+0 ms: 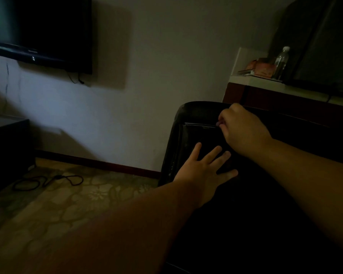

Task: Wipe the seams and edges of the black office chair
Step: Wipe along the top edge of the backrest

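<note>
The room is dim. The black office chair (194, 113) fills the lower right, its backrest top rounded and a horizontal seam running across it. My left hand (204, 165) lies flat with spread fingers on the backrest below that seam. My right hand (244, 129) is curled at the seam near the top edge, its fingertips pinching something small and dark that I cannot make out.
A wall-mounted TV (40, 30) hangs at the upper left. A counter (265, 84) behind the chair carries a clear bottle (282, 62) and some packets. A black cable (48, 180) lies on the patterned carpet beside a dark cabinet (8, 147).
</note>
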`<control>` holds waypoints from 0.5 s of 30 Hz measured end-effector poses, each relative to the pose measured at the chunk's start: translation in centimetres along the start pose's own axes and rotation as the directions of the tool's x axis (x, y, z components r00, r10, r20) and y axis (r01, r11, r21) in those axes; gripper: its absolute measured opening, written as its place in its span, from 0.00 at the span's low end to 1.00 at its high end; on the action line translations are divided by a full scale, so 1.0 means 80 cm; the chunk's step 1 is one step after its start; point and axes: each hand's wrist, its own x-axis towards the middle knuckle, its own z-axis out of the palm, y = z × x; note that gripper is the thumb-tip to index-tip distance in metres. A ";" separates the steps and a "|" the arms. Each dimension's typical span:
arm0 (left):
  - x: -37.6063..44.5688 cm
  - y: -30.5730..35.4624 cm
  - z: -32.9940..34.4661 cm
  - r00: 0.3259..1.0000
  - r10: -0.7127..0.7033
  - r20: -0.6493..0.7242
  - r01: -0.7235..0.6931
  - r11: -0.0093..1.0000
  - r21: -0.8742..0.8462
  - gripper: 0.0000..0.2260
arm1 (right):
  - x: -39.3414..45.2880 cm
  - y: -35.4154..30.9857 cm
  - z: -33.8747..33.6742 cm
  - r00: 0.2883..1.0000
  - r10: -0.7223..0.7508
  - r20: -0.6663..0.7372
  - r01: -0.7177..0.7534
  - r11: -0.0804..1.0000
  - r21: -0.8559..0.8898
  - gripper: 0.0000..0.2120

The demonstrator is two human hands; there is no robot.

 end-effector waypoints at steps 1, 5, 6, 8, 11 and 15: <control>0.000 0.000 0.000 1.000 0.003 0.000 -0.003 1.000 -0.012 0.34 | -0.001 -0.003 0.002 1.000 -0.016 0.019 0.016 1.000 -0.006 0.07; -0.003 -0.002 0.006 1.000 0.014 -0.020 -0.015 0.999 -0.041 0.34 | 0.005 -0.006 -0.005 0.997 -0.048 0.053 0.049 0.999 -0.018 0.08; -0.003 -0.001 0.007 1.000 0.012 -0.020 -0.013 0.998 -0.057 0.34 | 0.007 -0.004 -0.007 0.999 -0.040 0.026 0.040 0.999 -0.020 0.08; -0.003 0.002 0.007 1.000 0.004 -0.010 -0.005 0.996 -0.086 0.32 | 0.008 -0.007 -0.006 0.999 -0.026 0.019 0.027 0.999 -0.020 0.08; -0.005 0.005 0.003 1.000 0.008 -0.006 -0.008 0.996 -0.092 0.32 | 0.008 -0.012 -0.003 0.993 -0.048 0.112 0.050 0.999 -0.013 0.08; -0.014 0.002 0.007 1.000 0.027 -0.004 -0.027 0.997 -0.079 0.31 | 0.009 -0.007 -0.008 1.000 -0.007 0.018 0.007 1.000 0.010 0.08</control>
